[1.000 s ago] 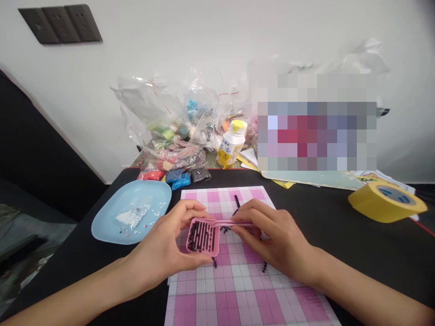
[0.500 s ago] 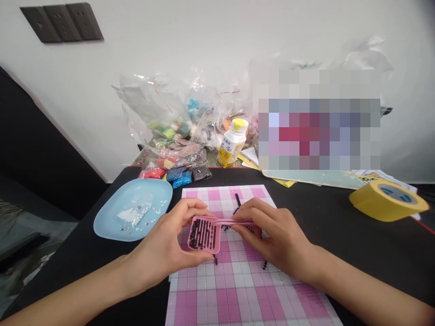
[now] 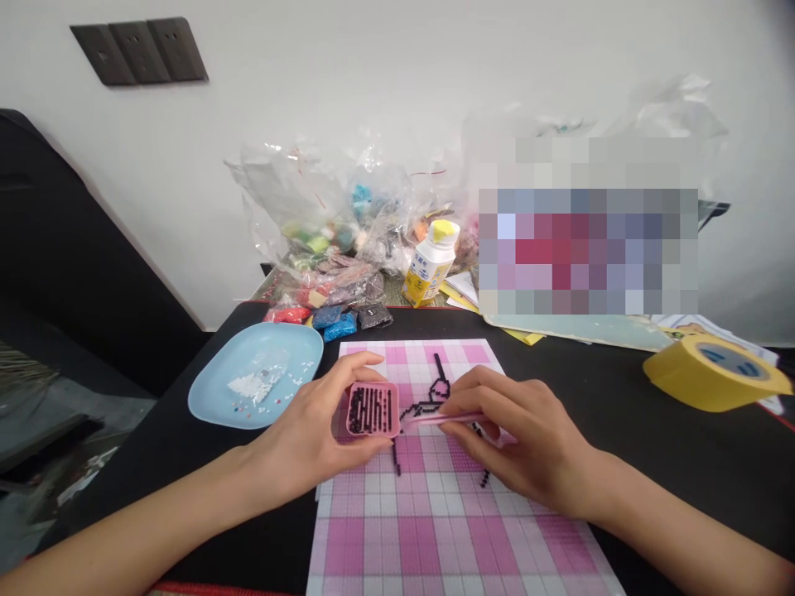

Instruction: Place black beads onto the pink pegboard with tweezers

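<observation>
My left hand (image 3: 316,426) grips a small pink tray (image 3: 373,431) by its sides, between thumb and fingers. Rows of tiny black beads (image 3: 373,410) lie in the tray. My right hand (image 3: 527,439) pinches slim pink tweezers (image 3: 450,418), their tips pointing left, just right of the tray and over the board. Whether a bead sits in the tips is too small to tell. Beneath both hands lies a pink-and-white checked pegboard (image 3: 428,505). Black beads form a thin outline (image 3: 438,385) on it, partly covered by my right hand and the tray.
On the left stands a light blue plate (image 3: 214,389) with a bag of white beads and loose ones. Bead packets (image 3: 340,326), clear bags (image 3: 286,190) and a yellow-white bottle (image 3: 431,265) line the back. A yellow tape roll (image 3: 689,377) lies at the right.
The tweezer tips have moved from the tray's upper right edge down to the board beside it. More of the bead outline now shows. The view has shifted slightly.
</observation>
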Demonstrator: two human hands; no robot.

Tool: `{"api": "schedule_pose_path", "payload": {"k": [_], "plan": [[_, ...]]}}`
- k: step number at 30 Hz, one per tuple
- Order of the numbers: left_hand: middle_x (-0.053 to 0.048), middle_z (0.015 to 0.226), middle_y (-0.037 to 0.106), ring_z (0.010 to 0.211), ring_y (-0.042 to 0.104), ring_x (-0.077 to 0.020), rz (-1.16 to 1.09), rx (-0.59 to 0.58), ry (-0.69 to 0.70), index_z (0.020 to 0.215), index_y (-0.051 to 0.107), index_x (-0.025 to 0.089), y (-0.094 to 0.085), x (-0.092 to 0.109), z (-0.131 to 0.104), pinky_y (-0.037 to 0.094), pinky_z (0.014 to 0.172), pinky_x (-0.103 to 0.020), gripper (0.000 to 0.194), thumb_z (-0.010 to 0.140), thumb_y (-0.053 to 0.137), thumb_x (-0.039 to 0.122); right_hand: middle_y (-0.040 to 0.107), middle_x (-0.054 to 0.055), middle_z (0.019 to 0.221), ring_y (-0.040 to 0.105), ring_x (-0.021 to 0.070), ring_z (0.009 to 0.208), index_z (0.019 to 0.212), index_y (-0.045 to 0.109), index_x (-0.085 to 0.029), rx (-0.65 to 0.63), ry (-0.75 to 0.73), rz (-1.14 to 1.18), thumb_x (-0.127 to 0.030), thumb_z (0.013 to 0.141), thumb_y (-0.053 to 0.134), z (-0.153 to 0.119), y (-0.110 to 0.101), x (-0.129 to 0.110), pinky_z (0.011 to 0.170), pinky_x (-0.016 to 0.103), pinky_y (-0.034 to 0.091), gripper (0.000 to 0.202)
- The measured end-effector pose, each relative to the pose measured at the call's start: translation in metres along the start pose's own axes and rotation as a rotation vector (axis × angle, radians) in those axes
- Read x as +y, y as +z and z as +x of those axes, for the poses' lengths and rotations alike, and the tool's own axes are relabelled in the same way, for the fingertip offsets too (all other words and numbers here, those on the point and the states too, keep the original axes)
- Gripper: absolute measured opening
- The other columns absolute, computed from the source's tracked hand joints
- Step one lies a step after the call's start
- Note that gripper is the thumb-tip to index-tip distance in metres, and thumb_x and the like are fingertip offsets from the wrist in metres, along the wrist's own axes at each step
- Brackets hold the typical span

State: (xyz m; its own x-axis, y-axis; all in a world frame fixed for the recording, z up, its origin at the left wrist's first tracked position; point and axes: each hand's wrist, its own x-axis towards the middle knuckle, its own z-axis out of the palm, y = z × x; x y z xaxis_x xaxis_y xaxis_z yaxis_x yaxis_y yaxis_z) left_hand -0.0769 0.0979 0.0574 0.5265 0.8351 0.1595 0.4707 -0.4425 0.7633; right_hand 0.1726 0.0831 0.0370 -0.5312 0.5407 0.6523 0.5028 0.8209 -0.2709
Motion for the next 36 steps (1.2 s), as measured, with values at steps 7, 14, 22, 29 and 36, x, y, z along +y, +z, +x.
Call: {"api": "schedule_pose_path", "payload": {"k": [7,14,22,29,36], "plan": [[0.0,0.12,0.065,0.109,0.063,-0.0214,0.053,-0.024,0.019,0.132,0.035,0.03,-0.0021,-0.0044,-0.0017,0.048,0.095,-0.037,0.058,0.085,0.07,0.027,0.062,0.002,0.084,0.062,0.0101,0.072,0.098,0.056,-0.018,-0.122,-0.022,0.048,-0.02,0.096,0.053,-0.003,-0.0065,0.002,0.055,0.021,0.044,0.004],[-0.002,0.124,0.064,0.113,0.062,-0.0241,0.074,-0.021,0.009,0.134,0.036,0.031,-0.0026,-0.0041,-0.0019,0.047,0.098,-0.039,0.059,0.086,0.069,0.029,0.061,0.001,0.079,0.052,0.0074,0.057,0.091,0.06,-0.018,-0.123,-0.004,0.047,-0.026,0.096,0.054,-0.0038,-0.0048,0.002,0.05,0.021,0.038,0.011],[-0.001,0.12,0.066,0.107,0.064,-0.0217,0.041,-0.05,0.021,0.134,0.035,0.029,-0.0039,-0.0031,-0.0011,0.048,0.094,-0.036,0.061,0.084,0.069,0.023,0.055,-0.001,0.071,0.044,0.006,0.053,0.085,0.062,-0.017,-0.129,-0.024,0.042,-0.025,0.094,0.056,-0.0027,-0.0042,0.0016,0.047,0.019,0.034,0.013],[0.0,0.119,0.065,0.106,0.064,-0.0209,0.06,-0.049,0.036,0.134,0.034,0.03,-0.0035,-0.0047,-0.0015,0.048,0.093,-0.034,0.062,0.084,0.07,0.021,0.056,0.0,0.074,0.047,0.0068,0.055,0.089,0.063,-0.017,-0.165,-0.033,0.073,-0.024,0.095,0.055,-0.002,-0.0022,-0.0008,0.048,0.019,0.036,0.013],[-0.001,0.12,0.066,0.106,0.065,-0.0219,0.068,-0.055,0.025,0.134,0.034,0.03,-0.0037,-0.0044,-0.0009,0.049,0.094,-0.036,0.063,0.084,0.07,0.022,0.056,0.001,0.075,0.052,0.0083,0.059,0.087,0.063,-0.017,-0.151,-0.001,0.039,-0.028,0.096,0.054,-0.0048,0.0017,0.0007,0.051,0.021,0.039,0.017]]}}
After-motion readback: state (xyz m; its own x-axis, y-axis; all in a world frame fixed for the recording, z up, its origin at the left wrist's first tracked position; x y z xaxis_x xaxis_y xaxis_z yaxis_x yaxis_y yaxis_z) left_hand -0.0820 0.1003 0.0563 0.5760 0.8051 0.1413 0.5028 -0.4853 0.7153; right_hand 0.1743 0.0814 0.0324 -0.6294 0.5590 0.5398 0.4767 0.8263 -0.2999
